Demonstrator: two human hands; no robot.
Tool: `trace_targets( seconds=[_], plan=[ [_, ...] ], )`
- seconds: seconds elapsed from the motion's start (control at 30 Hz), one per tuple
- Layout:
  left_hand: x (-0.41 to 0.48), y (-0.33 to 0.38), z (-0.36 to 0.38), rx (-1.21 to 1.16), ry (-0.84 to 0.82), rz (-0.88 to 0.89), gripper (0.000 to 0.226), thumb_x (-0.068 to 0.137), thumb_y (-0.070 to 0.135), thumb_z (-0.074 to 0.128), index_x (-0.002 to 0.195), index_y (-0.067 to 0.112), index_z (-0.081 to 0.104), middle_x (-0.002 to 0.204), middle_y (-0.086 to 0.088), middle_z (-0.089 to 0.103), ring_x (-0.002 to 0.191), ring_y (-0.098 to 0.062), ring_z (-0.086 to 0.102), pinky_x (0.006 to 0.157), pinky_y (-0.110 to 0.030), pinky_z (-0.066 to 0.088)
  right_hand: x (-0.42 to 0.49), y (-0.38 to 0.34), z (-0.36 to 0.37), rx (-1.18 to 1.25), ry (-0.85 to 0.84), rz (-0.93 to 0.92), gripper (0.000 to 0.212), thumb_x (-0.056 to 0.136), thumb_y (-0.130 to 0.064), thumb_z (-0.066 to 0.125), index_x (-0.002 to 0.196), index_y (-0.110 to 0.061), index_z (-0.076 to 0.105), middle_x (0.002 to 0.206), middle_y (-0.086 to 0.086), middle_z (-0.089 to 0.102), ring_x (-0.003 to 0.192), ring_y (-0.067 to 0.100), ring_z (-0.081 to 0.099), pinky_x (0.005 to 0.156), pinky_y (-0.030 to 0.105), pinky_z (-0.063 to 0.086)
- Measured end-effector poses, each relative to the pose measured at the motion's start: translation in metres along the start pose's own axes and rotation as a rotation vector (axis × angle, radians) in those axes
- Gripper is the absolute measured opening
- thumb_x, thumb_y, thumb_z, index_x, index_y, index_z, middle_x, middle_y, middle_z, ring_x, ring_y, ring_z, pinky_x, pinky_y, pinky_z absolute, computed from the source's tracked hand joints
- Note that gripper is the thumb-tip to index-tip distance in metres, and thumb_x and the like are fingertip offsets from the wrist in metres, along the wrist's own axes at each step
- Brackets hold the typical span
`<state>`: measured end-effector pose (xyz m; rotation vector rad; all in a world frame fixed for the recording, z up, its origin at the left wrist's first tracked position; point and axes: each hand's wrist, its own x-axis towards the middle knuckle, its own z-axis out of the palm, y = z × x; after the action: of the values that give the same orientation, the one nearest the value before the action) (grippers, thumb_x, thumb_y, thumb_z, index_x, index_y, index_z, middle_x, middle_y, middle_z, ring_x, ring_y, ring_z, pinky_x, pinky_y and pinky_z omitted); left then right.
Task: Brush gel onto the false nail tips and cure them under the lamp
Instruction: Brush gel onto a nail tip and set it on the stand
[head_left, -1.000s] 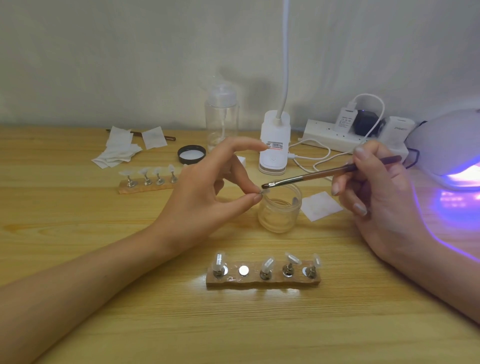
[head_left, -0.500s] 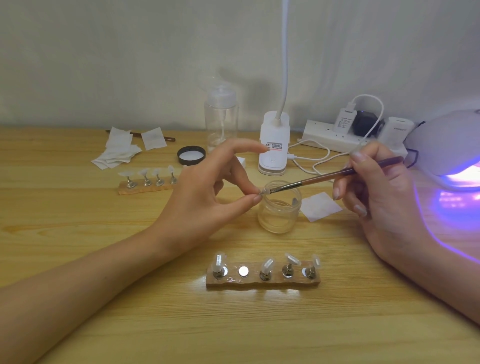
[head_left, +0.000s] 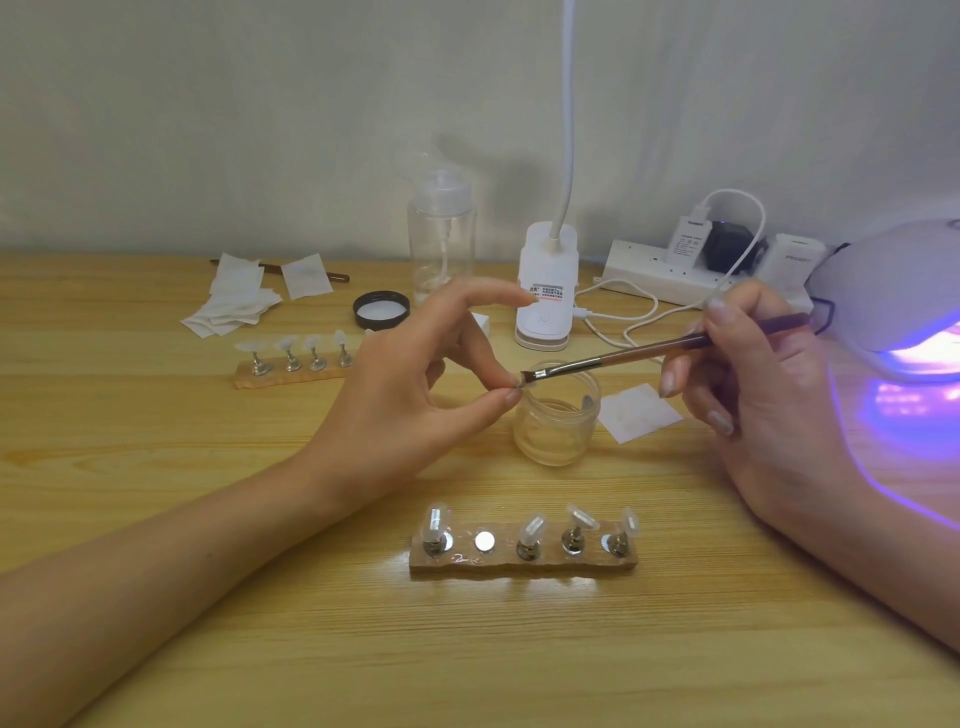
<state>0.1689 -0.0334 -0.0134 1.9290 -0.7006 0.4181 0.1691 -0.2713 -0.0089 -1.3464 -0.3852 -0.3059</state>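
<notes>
Wooden table (head_left: 156, 441), pale wall (head_left: 260, 130) behind: a nail tip (head_left: 517, 383), probably, is pinched by the left hand (head_left: 410, 410), a brush (head_left: 623, 357) gripped by the right hand (head_left: 769, 395).

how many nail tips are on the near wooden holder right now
4: left-end tip, then past the bare magnet, middle tip, fourth-post tip and right-end tip. None seem hidden on this holder.

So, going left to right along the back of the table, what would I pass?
Stack of white wipes → black jar lid → clear pump bottle → white desk lamp base → power strip → glowing nail curing lamp.
</notes>
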Motion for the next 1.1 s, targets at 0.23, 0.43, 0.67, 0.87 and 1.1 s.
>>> trace_targets(
  seconds=[0.23, 0.43, 0.67, 0.87, 1.1],
  plan=[
    [0.000, -0.001, 0.000, 0.012, -0.003, 0.014, 0.052, 0.084, 0.012, 0.076, 0.130, 0.025, 0.056, 0.079, 0.010, 0.071, 0.083, -0.016, 0.067, 0.059, -0.040, 0.040, -0.001, -0.002, 0.000, -0.036, 0.033, -0.040, 0.025, 0.097, -0.022, 0.049, 0.072, -0.023, 0.052, 0.054, 0.008, 0.061, 0.032, 0.009, 0.028, 0.038, 0.014, 0.027],
    [-0.001, -0.002, 0.000, 0.011, -0.007, 0.022, 0.052, 0.084, 0.015, 0.075, 0.130, 0.027, 0.055, 0.080, 0.010, 0.071, 0.084, -0.015, 0.067, 0.059, -0.039, 0.040, -0.001, -0.001, -0.002, -0.065, 0.051, -0.044, 0.022, 0.097, -0.021, 0.049, 0.075, -0.016, 0.047, 0.052, 0.008, 0.059, 0.032, 0.009, 0.028, 0.037, 0.013, 0.027],
    [0.012, 0.005, -0.013, -0.131, 0.059, -0.060, 0.058, 0.087, 0.002, 0.076, 0.136, 0.019, 0.052, 0.082, 0.006, 0.069, 0.083, -0.009, 0.069, 0.067, -0.026, 0.048, -0.002, -0.001, -0.004, -0.051, 0.096, -0.027, 0.035, 0.103, -0.015, 0.043, 0.070, -0.027, 0.050, 0.053, 0.005, 0.059, 0.033, 0.009, 0.024, 0.038, 0.015, 0.025],
    [0.032, 0.033, -0.058, -0.315, 0.104, -0.054, 0.084, 0.083, 0.011, 0.079, 0.154, 0.023, 0.035, 0.091, 0.006, 0.072, 0.096, -0.015, 0.073, 0.085, -0.023, 0.055, -0.001, -0.002, -0.002, -0.027, 0.106, 0.003, 0.038, 0.104, -0.015, 0.041, 0.070, -0.027, 0.048, 0.053, 0.006, 0.058, 0.033, 0.008, 0.023, 0.039, 0.017, 0.025],
    [0.011, 0.046, -0.058, -0.407, -0.004, -0.164, 0.089, 0.073, 0.011, 0.082, 0.151, 0.026, 0.040, 0.085, 0.002, 0.074, 0.095, -0.022, 0.076, 0.082, -0.024, 0.058, 0.001, 0.000, -0.002, -0.009, 0.113, 0.028, 0.041, 0.105, -0.014, 0.040, 0.068, -0.027, 0.052, 0.051, 0.004, 0.057, 0.033, 0.009, 0.023, 0.037, 0.015, 0.027]
  ],
)
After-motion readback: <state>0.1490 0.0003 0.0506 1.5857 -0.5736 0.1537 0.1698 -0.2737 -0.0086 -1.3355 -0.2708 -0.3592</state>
